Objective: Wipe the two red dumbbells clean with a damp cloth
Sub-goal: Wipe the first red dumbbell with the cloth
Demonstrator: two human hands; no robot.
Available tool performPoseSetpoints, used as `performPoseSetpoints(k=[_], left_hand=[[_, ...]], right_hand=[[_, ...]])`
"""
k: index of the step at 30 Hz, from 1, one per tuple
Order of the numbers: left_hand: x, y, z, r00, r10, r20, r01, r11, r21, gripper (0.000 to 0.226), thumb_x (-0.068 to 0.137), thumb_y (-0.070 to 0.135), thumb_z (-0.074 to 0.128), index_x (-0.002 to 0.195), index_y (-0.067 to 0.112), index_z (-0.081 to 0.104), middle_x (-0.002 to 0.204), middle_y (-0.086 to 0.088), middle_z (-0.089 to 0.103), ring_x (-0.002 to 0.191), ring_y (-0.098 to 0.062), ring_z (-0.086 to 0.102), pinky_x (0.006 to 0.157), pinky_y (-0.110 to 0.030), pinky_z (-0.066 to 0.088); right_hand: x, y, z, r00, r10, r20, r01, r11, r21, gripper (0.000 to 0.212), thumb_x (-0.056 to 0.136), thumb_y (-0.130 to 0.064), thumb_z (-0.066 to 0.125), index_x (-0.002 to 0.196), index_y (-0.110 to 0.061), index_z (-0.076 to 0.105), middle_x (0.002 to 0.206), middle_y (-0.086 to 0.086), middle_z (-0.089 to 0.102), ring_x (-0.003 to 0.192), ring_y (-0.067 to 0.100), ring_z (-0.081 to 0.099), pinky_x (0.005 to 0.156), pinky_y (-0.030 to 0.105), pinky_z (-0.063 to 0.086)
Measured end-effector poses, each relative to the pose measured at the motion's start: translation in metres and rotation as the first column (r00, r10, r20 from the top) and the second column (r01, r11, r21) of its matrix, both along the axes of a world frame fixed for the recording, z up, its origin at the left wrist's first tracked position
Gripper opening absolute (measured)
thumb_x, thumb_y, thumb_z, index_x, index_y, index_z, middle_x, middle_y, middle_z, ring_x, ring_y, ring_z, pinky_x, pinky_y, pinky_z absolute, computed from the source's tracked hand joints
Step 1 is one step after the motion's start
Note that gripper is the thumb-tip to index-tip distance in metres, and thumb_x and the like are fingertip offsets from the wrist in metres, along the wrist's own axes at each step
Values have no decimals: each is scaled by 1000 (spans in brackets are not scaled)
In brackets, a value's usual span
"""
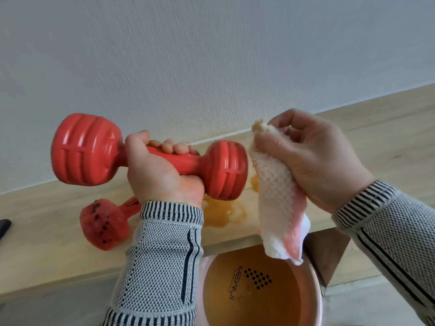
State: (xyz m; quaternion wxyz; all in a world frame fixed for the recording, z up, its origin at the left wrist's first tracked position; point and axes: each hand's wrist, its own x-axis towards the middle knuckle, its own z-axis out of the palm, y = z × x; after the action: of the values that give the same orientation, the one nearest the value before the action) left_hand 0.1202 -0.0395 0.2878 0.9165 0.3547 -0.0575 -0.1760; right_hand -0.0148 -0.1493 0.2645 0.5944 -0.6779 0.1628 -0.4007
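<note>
Left hand grips the glossy dumbbell by its handle (likely slippery when wet); right hand pinches the limp cloth.

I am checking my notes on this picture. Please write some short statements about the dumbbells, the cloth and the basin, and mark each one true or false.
1. The left hand grips the handle of a red dumbbell. True.
2. The right hand is empty. False: it holds a white and pink cloth.
3. The second dumbbell lies on the wooden ledge. True.
4. The second dumbbell looks spotless. False: it bears dark marks.
5. The pink basin stands on the ledge. False: it sits below it.
</note>
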Motion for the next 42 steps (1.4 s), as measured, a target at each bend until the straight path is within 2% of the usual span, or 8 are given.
performPoseSetpoints(k=[5,8,20,24,28,32,36,42], left_hand=[[-2,-1,1,994,49,-93,-51,999,-14,31,88,27,54,61,20,39,48,7,40,40,-13,40,55,-25,39],[-8,-5,4,993,71,-97,-70,997,14,31,86,26,55,60,21,39,48,7,39,41,-13,40,56,-25,38],[-2,-2,5,980,-23,-197,27,999,19,28,86,27,54,63,22,38,49,10,38,40,-9,40,58,-24,39],[-3,-2,5,976,-44,-212,49,999,17,28,86,27,54,64,22,38,49,10,38,40,-9,40,57,-24,40],[4,2,6,970,-58,-237,61,998,5,28,87,27,53,64,22,37,51,10,37,39,-9,39,57,-23,40],[3,1,6,968,-48,-245,51,999,3,30,87,25,52,62,21,37,50,9,37,39,-10,39,63,-27,40],[3,1,6,967,-44,-251,52,998,26,30,87,24,52,62,20,37,50,8,36,40,-11,39,63,-27,39],[1,3,3,957,-111,-268,123,992,29,28,85,22,54,63,21,38,50,10,38,38,-9,40,57,-23,42]], right_hand=[[7,10,-9,976,-219,-4,181,812,-555,12,89,-28,67,88,-20,76,88,-4,65,77,9,63,71,16,49],[6,14,-19,979,-196,51,180,730,-659,20,89,-30,61,93,-18,76,86,-1,61,67,9,59,62,15,47],[8,9,-15,987,-154,44,146,745,-651,11,90,-29,62,89,-20,68,86,-5,58,73,6,53,66,7,40],[10,9,-13,991,-134,0,106,784,-612,6,92,-38,51,91,-34,56,89,-7,54,79,9,54,69,12,41],[3,18,-13,999,-2,-36,-23,733,-680,20,90,-34,50,94,-23,66,93,-5,49,83,8,54,73,20,47],[5,9,-9,999,-19,-51,-19,761,-649,16,90,-38,47,96,-37,61,96,-8,48,87,10,55,76,27,48],[2,13,-11,997,39,-64,-72,729,-681,21,90,-34,50,97,-26,67,95,-6,48,87,13,56,75,27,49],[7,0,-8,994,-24,-104,-43,799,-600,7,88,-37,53,90,-39,60,98,-15,48,91,5,55,80,10,41]])
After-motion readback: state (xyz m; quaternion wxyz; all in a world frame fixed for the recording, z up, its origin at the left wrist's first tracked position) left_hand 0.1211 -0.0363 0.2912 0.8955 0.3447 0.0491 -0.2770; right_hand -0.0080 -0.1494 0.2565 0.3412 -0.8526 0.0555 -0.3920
